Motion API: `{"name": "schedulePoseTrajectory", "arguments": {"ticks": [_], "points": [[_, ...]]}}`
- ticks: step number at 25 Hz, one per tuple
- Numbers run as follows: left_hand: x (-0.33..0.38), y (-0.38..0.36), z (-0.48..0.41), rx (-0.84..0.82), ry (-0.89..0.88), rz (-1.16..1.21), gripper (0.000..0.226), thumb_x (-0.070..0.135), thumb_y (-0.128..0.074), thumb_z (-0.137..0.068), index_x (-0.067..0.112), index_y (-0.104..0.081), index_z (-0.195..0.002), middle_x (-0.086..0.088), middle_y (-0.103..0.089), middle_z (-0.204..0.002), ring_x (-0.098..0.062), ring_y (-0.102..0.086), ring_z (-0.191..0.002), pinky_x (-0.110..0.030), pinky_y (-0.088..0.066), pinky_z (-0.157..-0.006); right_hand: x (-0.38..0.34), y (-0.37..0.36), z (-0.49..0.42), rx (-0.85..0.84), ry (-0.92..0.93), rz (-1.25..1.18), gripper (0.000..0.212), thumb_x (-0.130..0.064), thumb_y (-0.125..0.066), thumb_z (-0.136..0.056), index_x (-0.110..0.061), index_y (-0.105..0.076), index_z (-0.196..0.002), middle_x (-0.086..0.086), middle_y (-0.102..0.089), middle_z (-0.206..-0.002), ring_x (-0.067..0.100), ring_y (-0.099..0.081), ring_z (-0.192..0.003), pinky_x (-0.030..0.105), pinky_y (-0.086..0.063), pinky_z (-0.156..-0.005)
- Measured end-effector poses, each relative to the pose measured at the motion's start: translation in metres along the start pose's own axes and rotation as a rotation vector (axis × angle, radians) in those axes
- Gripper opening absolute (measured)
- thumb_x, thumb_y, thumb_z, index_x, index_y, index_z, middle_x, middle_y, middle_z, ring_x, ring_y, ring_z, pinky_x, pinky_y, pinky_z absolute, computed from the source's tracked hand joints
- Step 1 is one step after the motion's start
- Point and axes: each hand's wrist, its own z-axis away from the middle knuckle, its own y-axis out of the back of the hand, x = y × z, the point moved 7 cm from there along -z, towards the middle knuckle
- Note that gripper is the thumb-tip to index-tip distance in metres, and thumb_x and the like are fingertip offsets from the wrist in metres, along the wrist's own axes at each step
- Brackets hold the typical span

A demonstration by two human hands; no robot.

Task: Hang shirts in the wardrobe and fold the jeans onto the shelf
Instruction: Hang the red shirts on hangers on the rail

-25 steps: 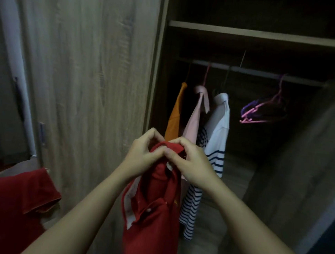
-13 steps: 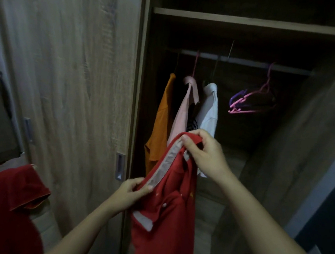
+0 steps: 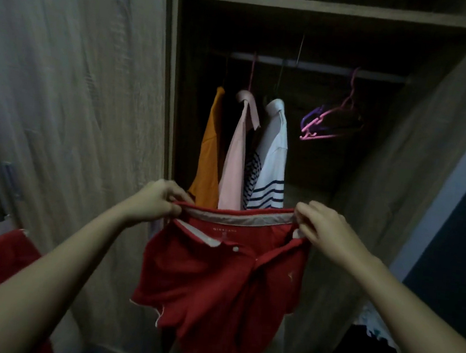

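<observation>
Two hands grip one polo; three shirts hang.

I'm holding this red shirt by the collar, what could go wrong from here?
The left hand and right hand pinch the red shirt, so freeing one for a hanger may let it slump or drop. The spare hangers on the rail look bunched; pulling one could drag others off.

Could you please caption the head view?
Left hand and right hand hold a red polo shirt by its collar before the open wardrobe.
</observation>
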Motion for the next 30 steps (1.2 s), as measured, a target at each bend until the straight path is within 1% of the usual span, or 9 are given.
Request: {"name": "schedulePoseTrajectory", "arguments": {"ticks": [2, 5, 7, 9, 11, 14, 16, 23, 30], "points": [[0.024, 0.018, -0.004, 0.085, -0.054, -0.004, 0.040, -0.014, -0.059, -0.072, 0.024, -0.067, -0.083, 0.003, -0.058, -0.096, -0.010, -0.061, -0.084, -0.026, -0.054, -0.069, 0.003, 0.007, 0.000, 0.024, 0.000, -0.058, 0.018, -0.014, -0.059, -0.085, -0.032, -0.061, -0.086, -0.010, -0.046, -0.093, 0.011, -0.059, -0.080, 0.021, -0.043, -0.065], [0.046, 0.023, 0.003, 0.324, -0.179, 0.189, 0.045, -0.013, -0.056, -0.065, 0.031, -0.055, -0.060, 0.006, -0.049, -0.095, -0.007, -0.053, -0.089, -0.017, -0.047, -0.071, 0.016, 0.021, -0.001, 0.112, -0.179, -0.019, 0.029, -0.018, -0.056, -0.085, -0.034, -0.070, -0.104, -0.006, -0.055, -0.110, 0.022, -0.059, -0.099, 0.033, -0.049, -0.080], [0.046, 0.008, 0.019, 0.480, -0.226, 0.127, 0.042, -0.006, -0.054, -0.061, 0.035, -0.057, -0.048, 0.008, -0.052, -0.094, -0.002, -0.052, -0.090, -0.017, -0.046, -0.075, 0.019, 0.015, 0.003, 0.028, -0.262, 0.047, 0.034, -0.020, -0.054, -0.084, -0.036, -0.067, -0.111, -0.005, -0.056, -0.116, 0.026, -0.057, -0.108, 0.038, -0.048, -0.086], [0.052, 0.004, 0.025, 0.611, -0.267, -0.007, 0.048, -0.012, -0.054, -0.058, 0.034, -0.065, -0.051, 0.001, -0.058, -0.098, 0.002, -0.051, -0.088, -0.017, -0.046, -0.078, 0.017, 0.014, 0.004, 0.030, -0.252, 0.000, 0.035, -0.014, -0.057, -0.081, -0.030, -0.069, -0.109, -0.001, -0.059, -0.113, 0.026, -0.056, -0.110, 0.035, -0.047, -0.088], [0.068, 0.017, 0.024, 0.748, -0.274, -0.164, 0.037, -0.014, -0.054, -0.064, 0.015, -0.076, -0.072, -0.007, -0.060, -0.109, -0.007, -0.052, -0.097, -0.021, -0.045, -0.084, 0.020, 0.031, 0.003, 0.146, -0.266, -0.082, 0.032, -0.007, -0.060, -0.079, -0.024, -0.073, -0.102, 0.001, -0.061, -0.108, 0.022, -0.057, -0.106, 0.028, -0.042, -0.087], [0.069, 0.002, 0.008, 0.588, -0.067, -0.467, 0.034, 0.003, -0.057, -0.076, 0.022, -0.073, -0.099, -0.004, -0.062, -0.116, -0.027, -0.059, -0.104, -0.038, -0.049, -0.083, 0.036, 0.040, 0.002, 0.150, -0.354, -0.159, 0.031, 0.001, -0.059, -0.078, -0.022, -0.076, -0.091, -0.001, -0.062, -0.108, 0.018, -0.057, -0.104, 0.019, -0.037, -0.082], [0.057, -0.010, 0.006, 0.439, 0.070, -0.483, 0.031, 0.008, -0.057, -0.076, 0.032, -0.072, -0.089, -0.005, -0.066, -0.109, -0.032, -0.063, -0.099, -0.041, -0.053, -0.082, 0.042, 0.025, 0.005, 0.012, -0.382, -0.208, 0.034, 0.006, -0.059, -0.077, -0.023, -0.076, -0.085, 0.000, -0.067, -0.107, 0.018, -0.061, -0.102, 0.019, -0.042, -0.082], [0.069, -0.023, 0.004, 0.334, 0.070, -0.501, 0.036, 0.007, -0.055, -0.078, 0.038, -0.071, -0.090, 0.000, -0.070, -0.102, -0.025, -0.067, -0.088, -0.041, -0.057, -0.076, 0.062, 0.028, 0.014, 0.083, -0.361, -0.328, 0.043, 0.009, -0.051, -0.075, -0.023, -0.077, -0.086, 0.001, -0.068, -0.113, 0.018, -0.061, -0.107, 0.026, -0.047, -0.093], [0.099, -0.021, -0.006, 0.470, 0.019, -0.407, 0.042, -0.002, -0.050, -0.075, 0.030, -0.074, -0.089, 0.001, -0.071, -0.097, -0.023, -0.066, -0.088, -0.036, -0.055, -0.075, 0.083, 0.058, 0.008, 0.076, -0.372, -0.539, 0.033, 0.004, -0.056, -0.083, -0.023, -0.076, -0.083, 0.000, -0.071, -0.101, 0.017, -0.067, -0.093, 0.028, -0.054, -0.084]]}}
